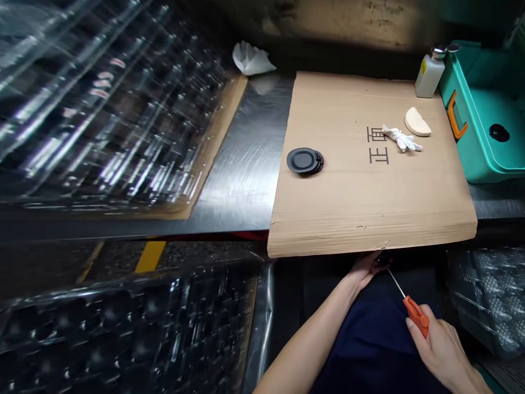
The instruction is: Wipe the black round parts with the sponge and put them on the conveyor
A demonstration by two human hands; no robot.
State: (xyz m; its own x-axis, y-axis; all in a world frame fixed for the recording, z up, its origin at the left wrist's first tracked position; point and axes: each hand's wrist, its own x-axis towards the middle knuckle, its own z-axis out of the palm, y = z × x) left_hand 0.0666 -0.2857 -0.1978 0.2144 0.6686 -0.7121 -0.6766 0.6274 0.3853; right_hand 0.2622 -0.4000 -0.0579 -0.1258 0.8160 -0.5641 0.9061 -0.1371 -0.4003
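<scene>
Dark oval pieces [303,160]: Stacked on the cardboard [336,202], these lay beyond the left fingers and to their left.
Left hand [365,269]: Good work here, by an onlooker's judgement, called for a firm hold with fingertips clear of the tool's path. The fingers were curled about a dark part [384,257] at the cardboard's near edge; shadow hid its shape.
Screwdriver [416,316]: The shaft slanted from the right fingers toward the part beside the left ones. A squared tip and gentle, in-line pressure seemed wisest; whether it touched could not be told.
Right hand [445,342]: Steady wrist, no forcing, looked the sound approach. Thumb and fingers were closed around the orange handle.
</scene>
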